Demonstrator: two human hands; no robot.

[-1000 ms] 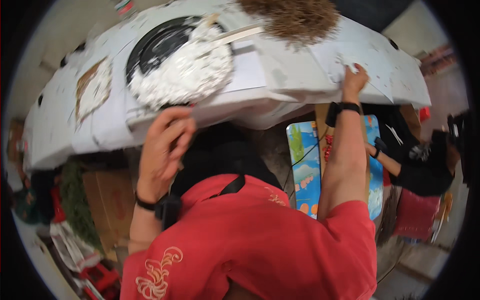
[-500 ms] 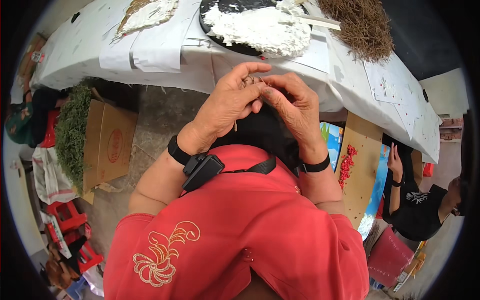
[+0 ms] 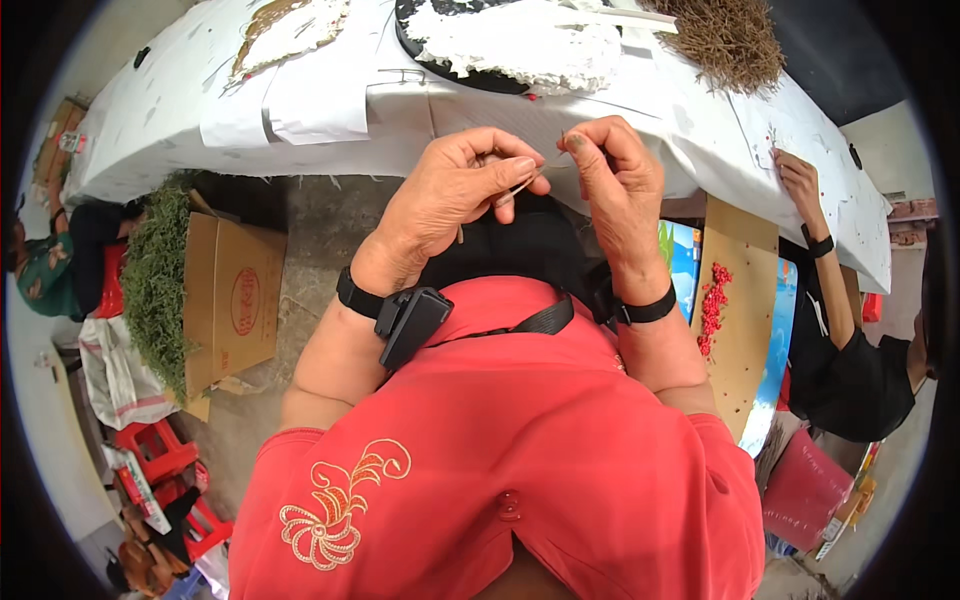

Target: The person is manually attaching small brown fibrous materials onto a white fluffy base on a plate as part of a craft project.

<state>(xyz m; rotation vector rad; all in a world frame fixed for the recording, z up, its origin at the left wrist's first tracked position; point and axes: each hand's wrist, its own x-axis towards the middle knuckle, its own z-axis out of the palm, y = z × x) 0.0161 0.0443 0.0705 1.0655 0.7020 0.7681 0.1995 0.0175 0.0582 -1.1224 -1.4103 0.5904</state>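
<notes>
In front of my red shirt, both hands are raised just short of the table edge. My left hand (image 3: 450,195) is closed, with a thin pale twig (image 3: 521,186) between thumb and fingers; its lower end shows below the palm. To its right, my right hand (image 3: 622,190) pinches a small dark twig piece (image 3: 563,141) between thumb and forefinger. A narrow gap parts the two hands. Whether a fine thread joins the twigs is too small to tell.
Beyond, a white-covered table (image 3: 390,135) bears white paste (image 3: 520,45) on a black round tray and brown twigs (image 3: 725,45). Red berries (image 3: 713,310) lie on cardboard at right, near a co-worker's hand (image 3: 797,182). Leftward stands a cardboard box (image 3: 235,300) beside green foliage (image 3: 155,285).
My hands, together before, have drawn apart, the right one moving right with the small twig piece. At right, the co-worker's hand has moved up to the table's paper.
</notes>
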